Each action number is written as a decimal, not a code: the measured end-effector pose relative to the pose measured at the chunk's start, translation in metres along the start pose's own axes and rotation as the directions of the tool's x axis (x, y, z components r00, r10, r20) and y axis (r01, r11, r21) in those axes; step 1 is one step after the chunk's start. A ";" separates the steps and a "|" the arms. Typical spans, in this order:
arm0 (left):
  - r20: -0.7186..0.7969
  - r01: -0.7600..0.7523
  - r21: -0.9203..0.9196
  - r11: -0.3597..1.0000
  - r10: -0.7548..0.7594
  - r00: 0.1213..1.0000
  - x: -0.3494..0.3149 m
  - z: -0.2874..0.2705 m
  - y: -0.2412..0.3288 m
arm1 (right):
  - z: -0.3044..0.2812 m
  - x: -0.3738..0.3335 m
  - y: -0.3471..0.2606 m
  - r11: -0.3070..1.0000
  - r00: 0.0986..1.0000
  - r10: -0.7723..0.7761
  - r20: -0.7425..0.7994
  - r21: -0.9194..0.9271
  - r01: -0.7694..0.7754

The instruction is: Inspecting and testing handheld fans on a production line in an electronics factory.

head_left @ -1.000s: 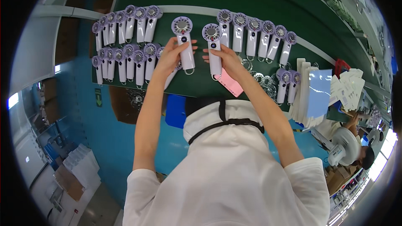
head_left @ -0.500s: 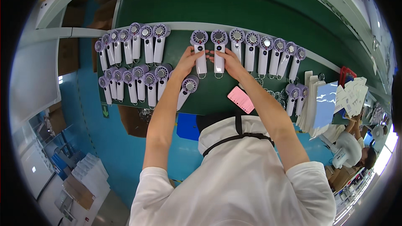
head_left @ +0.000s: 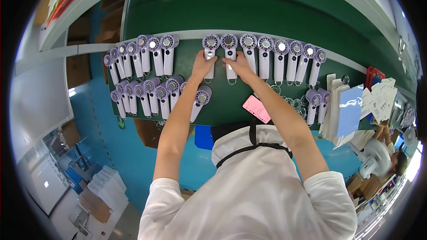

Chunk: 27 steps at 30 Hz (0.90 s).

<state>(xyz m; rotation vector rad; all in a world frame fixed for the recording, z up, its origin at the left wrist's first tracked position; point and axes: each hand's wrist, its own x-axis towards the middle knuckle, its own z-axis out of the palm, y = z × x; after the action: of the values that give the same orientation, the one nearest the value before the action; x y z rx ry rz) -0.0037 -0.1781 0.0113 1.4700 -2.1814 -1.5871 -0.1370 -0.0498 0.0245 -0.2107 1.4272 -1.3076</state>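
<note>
the left hand (head_left: pixel 204 65) is holding the first handheld fan (head_left: pixel 211 46) by its pale handle, the grip narrow, the thumb lying over the near side. just to its right, the right hand (head_left: pixel 239 66) is gripping the second handheld fan (head_left: pixel 229 51) in the same narrow way, its thumb reaching across the handle. both fans are standing side by side between the hands, round lilac heads pointing away from the person and wire loops hanging at the near ends (whether they are touching the green table (head_left: pixel 227 102) or hovering just above it, i cannot tell).

to the right of the right hand, a line of six fans (head_left: pixel 265 58) is continuing in the same direction. well to the left of the left hand, an upper row (head_left: pixel 143 53) and a lower row (head_left: pixel 139 93) of similar fans are lying close together, and one tilted fan (head_left: pixel 202 99) is lying nearer the person, below the left hand and beside the forearm.

below the right hand, a pink rectangle (head_left: pixel 256 108) is lying near the table's edge. farther right of that hand, metal rings (head_left: pixel 290 101) are clustering beside a pair of fans (head_left: pixel 313 103), and a blue sheet (head_left: pixel 350 110) is leaning against a white stack (head_left: pixel 333 106).
</note>
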 end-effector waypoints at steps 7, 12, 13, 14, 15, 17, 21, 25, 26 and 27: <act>-0.161 0.008 0.023 1.000 -0.004 0.987 -0.006 0.025 0.037 | 0.000 -0.001 -0.012 0.478 0.921 -0.285 -0.266 -0.872 -0.104; -0.247 -0.192 0.268 0.944 0.260 0.933 -0.010 0.021 0.018 | 0.011 -0.025 -0.032 0.378 0.945 -0.285 -0.162 -0.925 -0.045; -0.268 -0.284 0.352 0.892 0.387 0.882 -0.012 0.020 0.016 | 0.009 -0.031 -0.034 0.369 0.940 -0.309 -0.142 -0.929 -0.019; -0.254 -0.293 0.352 0.889 0.392 0.884 -0.017 0.023 0.029 | 0.002 -0.038 -0.036 0.376 0.939 -0.308 -0.157 -0.926 -0.032; -0.329 -0.328 0.383 0.863 0.459 0.825 -0.023 0.027 0.042 | -0.006 -0.048 -0.036 0.413 0.934 -0.314 -0.170 -0.910 -0.026; -0.349 -0.456 0.441 0.773 0.616 0.706 -0.032 0.029 0.078 | -0.024 -0.061 -0.029 0.495 0.878 -0.422 -0.227 -0.869 0.013; -0.065 -0.668 0.490 0.561 0.787 0.613 -0.024 0.051 0.117 | -0.040 -0.067 -0.015 0.502 0.795 -0.532 -0.291 -0.864 0.020; 0.108 -0.669 0.566 0.483 0.761 0.640 -0.009 0.069 0.132 | -0.047 -0.063 -0.014 0.438 0.816 -0.501 -0.287 -0.898 -0.047; 0.138 -0.667 0.564 0.487 0.741 0.657 -0.006 0.071 0.133 | -0.048 -0.062 -0.014 0.395 0.830 -0.482 -0.280 -0.915 -0.079; 0.167 -0.665 0.579 0.472 0.730 0.663 -0.004 0.071 0.134 | -0.048 -0.062 -0.014 0.368 0.843 -0.461 -0.277 -0.924 -0.102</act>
<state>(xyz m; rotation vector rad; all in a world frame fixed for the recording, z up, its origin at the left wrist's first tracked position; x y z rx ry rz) -0.1256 -0.1245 0.0826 0.4601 -2.8012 -0.5263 -0.1605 0.0179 0.0593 -0.8704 2.5957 -0.5380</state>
